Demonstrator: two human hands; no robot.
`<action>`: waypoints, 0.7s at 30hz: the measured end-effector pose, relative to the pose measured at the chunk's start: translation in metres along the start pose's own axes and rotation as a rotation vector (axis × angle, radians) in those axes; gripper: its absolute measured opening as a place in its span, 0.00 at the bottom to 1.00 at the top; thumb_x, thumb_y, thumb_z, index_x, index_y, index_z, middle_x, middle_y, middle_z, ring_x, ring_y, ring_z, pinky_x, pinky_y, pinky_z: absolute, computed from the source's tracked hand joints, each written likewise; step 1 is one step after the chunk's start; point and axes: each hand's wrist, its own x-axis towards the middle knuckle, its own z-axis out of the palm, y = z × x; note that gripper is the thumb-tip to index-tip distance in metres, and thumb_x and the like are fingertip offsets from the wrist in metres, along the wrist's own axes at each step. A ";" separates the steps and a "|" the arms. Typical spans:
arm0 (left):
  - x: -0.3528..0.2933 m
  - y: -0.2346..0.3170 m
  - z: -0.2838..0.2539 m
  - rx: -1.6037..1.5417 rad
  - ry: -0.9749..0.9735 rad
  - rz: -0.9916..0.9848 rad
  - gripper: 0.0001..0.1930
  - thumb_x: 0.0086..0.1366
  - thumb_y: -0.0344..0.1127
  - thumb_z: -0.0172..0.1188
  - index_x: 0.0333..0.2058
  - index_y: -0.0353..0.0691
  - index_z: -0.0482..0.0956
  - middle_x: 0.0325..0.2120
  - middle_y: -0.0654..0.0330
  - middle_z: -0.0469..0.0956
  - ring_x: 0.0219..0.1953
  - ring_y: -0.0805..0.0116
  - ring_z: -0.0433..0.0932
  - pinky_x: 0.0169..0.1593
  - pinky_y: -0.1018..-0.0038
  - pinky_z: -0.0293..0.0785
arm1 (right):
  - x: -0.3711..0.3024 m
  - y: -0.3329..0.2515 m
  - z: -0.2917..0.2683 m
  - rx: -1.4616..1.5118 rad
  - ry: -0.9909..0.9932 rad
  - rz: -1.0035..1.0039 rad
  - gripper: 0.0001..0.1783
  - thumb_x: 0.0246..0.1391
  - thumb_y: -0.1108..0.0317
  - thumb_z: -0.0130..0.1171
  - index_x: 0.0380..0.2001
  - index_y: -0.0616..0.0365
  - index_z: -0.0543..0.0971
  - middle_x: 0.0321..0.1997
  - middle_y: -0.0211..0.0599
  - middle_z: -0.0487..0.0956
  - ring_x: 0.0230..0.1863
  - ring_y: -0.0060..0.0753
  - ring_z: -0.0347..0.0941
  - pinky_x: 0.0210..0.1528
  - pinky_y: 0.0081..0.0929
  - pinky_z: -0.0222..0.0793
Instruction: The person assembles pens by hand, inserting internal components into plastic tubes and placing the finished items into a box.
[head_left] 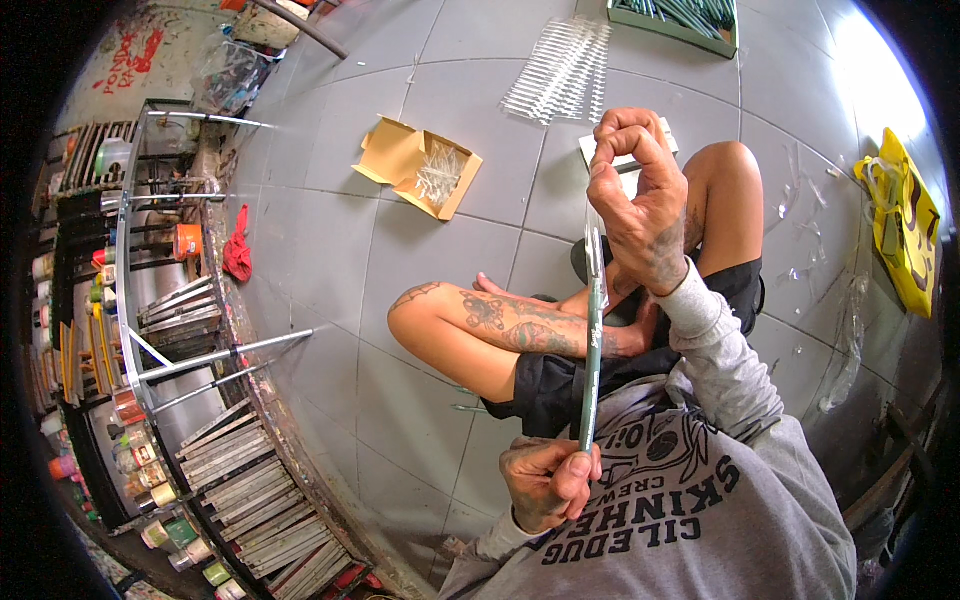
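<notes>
A slim dark green pen point(593, 365) with pale lettering stands nearly upright in front of my grey sweatshirt. My left hand point(552, 482) is closed around its lower end. Higher up, my right hand point(640, 190) has its fingers curled into a pinch above the pen's upper end. Thin clear plastic point(592, 212) runs from the pen's top toward those fingertips; its exact shape is hard to make out. Behind the right hand is a small white box point(655, 143), partly hidden by it. My bare crossed legs lie beneath the pen.
On the grey tiles are an opened cardboard box point(462, 190) of clear plastic pieces, fanned clear strips point(560, 70) and a green tray point(668, 36) of green pens. A metal-framed rack point(130, 330) with paint jars fills the left. A yellow bag point(900, 225) lies right.
</notes>
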 end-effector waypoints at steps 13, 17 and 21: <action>-0.006 -0.010 -0.008 -0.019 -0.033 -0.040 0.20 0.69 0.38 0.59 0.24 0.23 0.75 0.23 0.49 0.78 0.07 0.79 0.64 0.09 0.78 0.55 | 0.000 -0.001 -0.001 0.015 0.019 0.039 0.07 0.45 0.77 0.59 0.29 0.60 0.73 0.40 0.40 0.74 0.44 0.38 0.72 0.52 0.33 0.69; -0.006 -0.015 -0.006 -0.019 -0.050 -0.044 0.20 0.69 0.38 0.58 0.26 0.24 0.76 0.24 0.49 0.78 0.08 0.79 0.63 0.10 0.79 0.55 | 0.008 0.016 -0.011 -0.054 0.006 0.001 0.07 0.46 0.77 0.61 0.30 0.60 0.74 0.41 0.43 0.75 0.46 0.41 0.74 0.53 0.35 0.69; -0.003 -0.036 -0.032 -0.220 0.023 0.070 0.13 0.70 0.33 0.59 0.34 0.24 0.81 0.25 0.54 0.80 0.12 0.81 0.66 0.15 0.82 0.61 | 0.013 0.040 -0.040 -0.299 -0.042 -0.069 0.10 0.48 0.76 0.62 0.36 0.61 0.77 0.47 0.45 0.78 0.49 0.42 0.76 0.53 0.34 0.71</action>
